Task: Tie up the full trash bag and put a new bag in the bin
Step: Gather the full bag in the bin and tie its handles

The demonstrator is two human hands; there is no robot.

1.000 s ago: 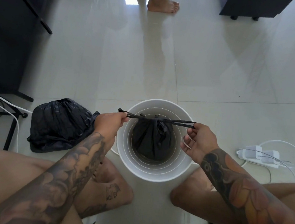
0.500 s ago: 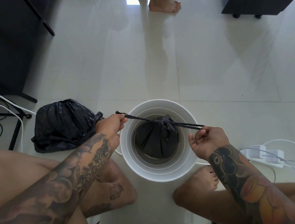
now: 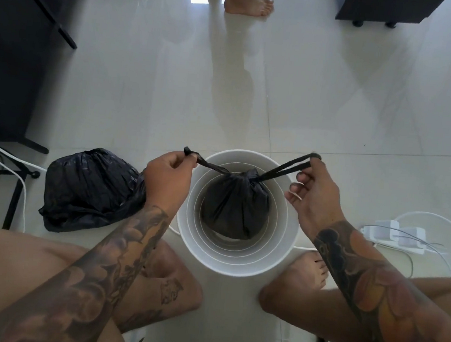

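The black bag [image 3: 236, 206] sits cinched inside the white bin [image 3: 234, 261]. The left hand [image 3: 168, 175] pinches one drawstring [image 3: 208, 165] toward ten o'clock. The right hand [image 3: 313, 195] hooks the other drawstring loop [image 3: 290, 168] toward two o'clock, its lower fingers spread loose.

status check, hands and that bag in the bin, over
Left hand and right hand each hold a drawstring. Trash bag cinched shut, inside white bin. Second black bag on floor, left of bin; nothing blocking.
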